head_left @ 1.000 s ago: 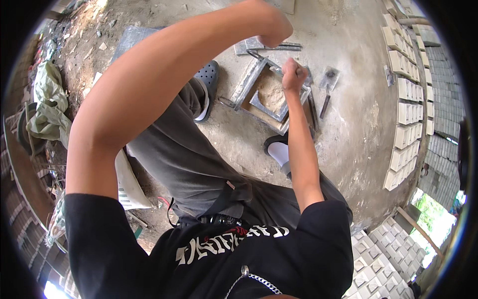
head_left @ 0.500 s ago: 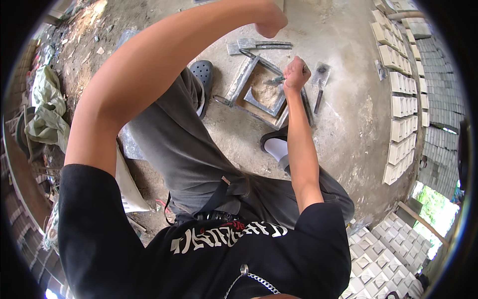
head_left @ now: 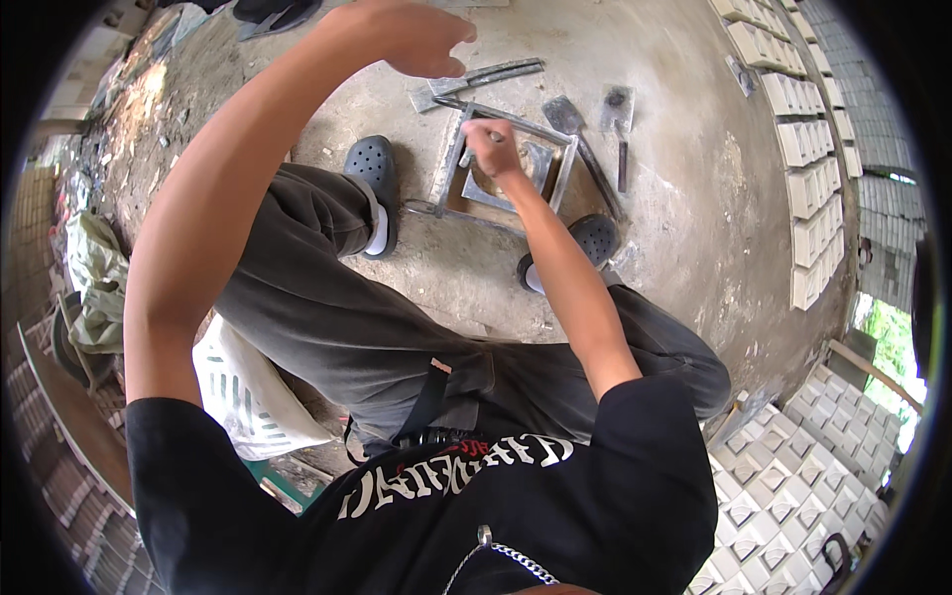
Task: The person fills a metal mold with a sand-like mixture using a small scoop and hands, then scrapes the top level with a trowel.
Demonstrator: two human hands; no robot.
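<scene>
On the floor before me lies a square metal mould point(head_left: 567, 164) with a smaller raised square inside it and light sandy powder in its middle. Over its upper left part is my right hand point(head_left: 494, 149), closed round the handle of a small trowel; the blade is mostly hidden. My left hand point(head_left: 421, 42) hangs in the air beyond the mould's far left corner. Its fingers stretch to the right, thumb apart, and I see nothing in them. Below that hand, flat metal bars point(head_left: 486, 76) lie on the floor.
Right of the mould lie a long-handled flat tool point(head_left: 585, 149) and a square-bladed trowel point(head_left: 622, 129). Rows of pale moulded blocks point(head_left: 803, 139) line the right side; more patterned blocks point(head_left: 773, 476) lie lower right. A white sack point(head_left: 248, 387) is by my left leg.
My right hand has moved left across the mould with the trowel. My left hand has shifted left, and its fingers now show. The view has turned, revealing the long-handled tool.
</scene>
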